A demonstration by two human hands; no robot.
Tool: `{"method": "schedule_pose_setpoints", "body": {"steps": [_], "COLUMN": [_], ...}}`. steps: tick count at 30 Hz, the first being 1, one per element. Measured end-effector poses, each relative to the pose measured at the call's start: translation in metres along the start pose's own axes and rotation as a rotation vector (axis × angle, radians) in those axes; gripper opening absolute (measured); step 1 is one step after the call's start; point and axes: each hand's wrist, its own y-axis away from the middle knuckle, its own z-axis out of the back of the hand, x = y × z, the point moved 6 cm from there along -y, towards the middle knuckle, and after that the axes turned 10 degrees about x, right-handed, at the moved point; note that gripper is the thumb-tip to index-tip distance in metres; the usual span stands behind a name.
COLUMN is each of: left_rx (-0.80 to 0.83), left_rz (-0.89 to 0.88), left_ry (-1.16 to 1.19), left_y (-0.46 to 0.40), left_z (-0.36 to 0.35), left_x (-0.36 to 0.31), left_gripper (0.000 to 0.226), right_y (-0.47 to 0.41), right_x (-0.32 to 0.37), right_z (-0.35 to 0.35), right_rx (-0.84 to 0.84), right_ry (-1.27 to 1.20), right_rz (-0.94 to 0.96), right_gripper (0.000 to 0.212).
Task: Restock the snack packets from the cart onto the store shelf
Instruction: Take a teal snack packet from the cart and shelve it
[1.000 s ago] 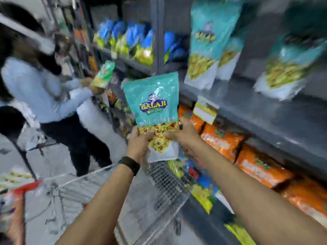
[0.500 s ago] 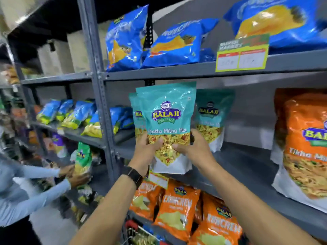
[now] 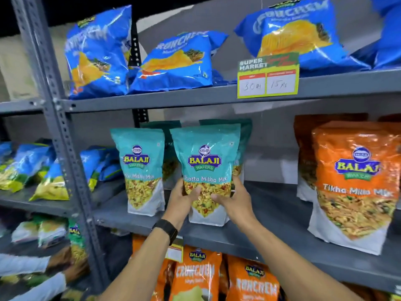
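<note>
A teal Khatta Mitha Mix packet point(image 3: 205, 161) stands upright on the grey middle shelf point(image 3: 280, 216). My left hand point(image 3: 182, 202) grips its lower left side and my right hand point(image 3: 234, 200) grips its lower right side. Its base rests on the shelf board near the front edge. Another teal packet point(image 3: 141, 170) of the same kind stands just to its left. Two more teal packets point(image 3: 245, 135) stand behind them. The cart is out of view.
Orange Tikha Mitha Mix packets point(image 3: 355, 183) stand to the right on the same shelf, with bare board between. Blue Crunchem bags point(image 3: 173, 64) and a price tag point(image 3: 268, 78) sit on the shelf above, orange bags point(image 3: 195, 276) below. Another person's sleeve point(image 3: 26, 266) reaches in at lower left.
My view swung up from the cart to the shelf. Both hands carried the teal packet forward and down until it stood on the middle shelf beside the other teal packet.
</note>
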Motion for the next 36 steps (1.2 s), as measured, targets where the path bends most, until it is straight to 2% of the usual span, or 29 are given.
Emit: {"method": "schedule_pose_setpoints", "body": {"steps": [5,7,8,11,12,14,16,19,22,28,36], "left_rx": [0.024,-0.004,-0.081,-0.476,-0.584,-0.666,-0.581,-0.405,-0.378,-0.364,-0.354], "left_rz": [-0.021,-0.038,-0.06,-0.198,-0.227,-0.156,-0.025,0.065,0.064,-0.018,-0.067], "left_ry": [-0.001,-0.044,-0.093,-0.32,-0.417,-0.566,-0.581,-0.543,-0.528,-0.572,-0.61], "left_y": [0.01,0.018,0.024,0.051,0.057,0.057,0.046,0.03,0.023,0.016,0.027], "left_z": [-0.002,0.005,0.015,0.065,0.081,0.106,0.122,0.134,0.142,0.159,0.158], "left_x": [-0.007,-0.013,-0.018,-0.034,-0.037,-0.035,-0.024,-0.008,0.003,0.014,0.015], "left_gripper": [0.043,0.048,0.051,0.052,0.062,0.103,0.142,0.163,0.161,0.151,0.147], "right_y": [0.01,0.018,0.024,0.039,0.042,0.044,0.041,0.034,0.026,0.024,0.031], "right_x": [0.002,0.005,0.007,0.008,0.009,0.012,0.015,0.014,0.011,0.004,0.006], "right_z": [-0.004,-0.006,-0.007,-0.014,-0.02,-0.035,-0.052,-0.073,-0.083,-0.097,-0.113], "right_rx": [-0.03,-0.068,-0.102,-0.226,-0.26,-0.321,-0.37,-0.431,-0.496,-0.571,-0.588], "right_ry": [0.019,0.039,0.054,0.133,0.187,0.307,0.404,0.483,0.57,0.619,0.648], "right_rz": [0.039,0.074,0.094,0.113,0.12,0.134,0.103,-0.016,-0.079,-0.08,-0.071], "right_gripper": [0.064,0.073,0.082,0.113,0.121,0.134,0.145,0.153,0.153,0.141,0.142]}}
